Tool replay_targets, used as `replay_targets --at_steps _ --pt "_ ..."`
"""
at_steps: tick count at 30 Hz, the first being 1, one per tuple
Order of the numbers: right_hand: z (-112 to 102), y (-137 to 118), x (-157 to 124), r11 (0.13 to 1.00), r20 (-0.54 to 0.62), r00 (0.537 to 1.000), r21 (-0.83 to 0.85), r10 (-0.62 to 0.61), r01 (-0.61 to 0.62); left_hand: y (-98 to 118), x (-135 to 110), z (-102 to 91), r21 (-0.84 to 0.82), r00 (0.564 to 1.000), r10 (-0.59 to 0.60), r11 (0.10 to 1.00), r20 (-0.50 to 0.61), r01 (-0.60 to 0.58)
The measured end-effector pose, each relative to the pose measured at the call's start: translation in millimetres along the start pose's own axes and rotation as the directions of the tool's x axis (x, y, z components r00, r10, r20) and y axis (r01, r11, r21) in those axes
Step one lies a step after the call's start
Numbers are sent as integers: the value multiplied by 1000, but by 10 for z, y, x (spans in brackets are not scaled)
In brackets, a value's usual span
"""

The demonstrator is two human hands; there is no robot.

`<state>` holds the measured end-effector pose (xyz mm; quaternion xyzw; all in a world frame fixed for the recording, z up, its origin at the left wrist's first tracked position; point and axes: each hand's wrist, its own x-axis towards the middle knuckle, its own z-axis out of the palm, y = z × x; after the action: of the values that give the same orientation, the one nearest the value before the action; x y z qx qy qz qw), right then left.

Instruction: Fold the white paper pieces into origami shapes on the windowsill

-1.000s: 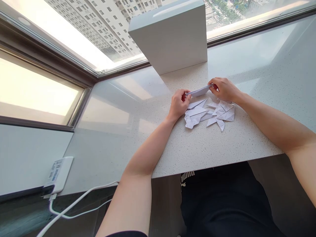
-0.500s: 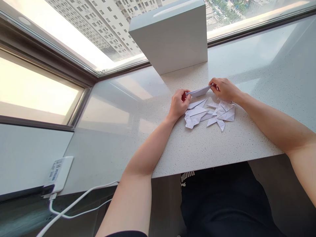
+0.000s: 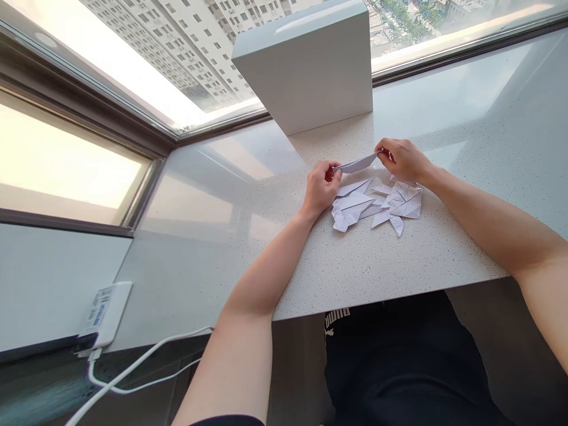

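A folded piece of white paper (image 3: 358,164) is held between my two hands, just above the counter. My left hand (image 3: 323,184) pinches its left end between thumb and fingers. At the other end, my right hand (image 3: 403,159) grips the paper's corner, slightly higher than the left. Below the paper lie several white folded paper pieces: a pointed group (image 3: 352,208) close to my left hand, and a star-like piece with a creased square (image 3: 405,200) near my right wrist. Some of these pieces overlap.
The speckled white counter (image 3: 337,269) runs along the windows. A tall white box-like block (image 3: 317,77) stands at the back against the glass. At the lower left, a white power adapter (image 3: 109,313) sits at the counter's edge with white cables (image 3: 146,349) hanging from it.
The held paper has tilted slightly, its right end a little higher. Both hands keep their grip and have barely moved; the loose pieces lie as before.
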<state>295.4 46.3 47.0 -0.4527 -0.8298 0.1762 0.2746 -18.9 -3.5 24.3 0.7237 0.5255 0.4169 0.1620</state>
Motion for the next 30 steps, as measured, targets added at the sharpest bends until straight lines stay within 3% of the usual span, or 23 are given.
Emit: replay_targets --at_steps 30 --pt "47 55 19 999 -2 1000 41 21 -21 -48 14 10 -19 999 -31 999 31 32"
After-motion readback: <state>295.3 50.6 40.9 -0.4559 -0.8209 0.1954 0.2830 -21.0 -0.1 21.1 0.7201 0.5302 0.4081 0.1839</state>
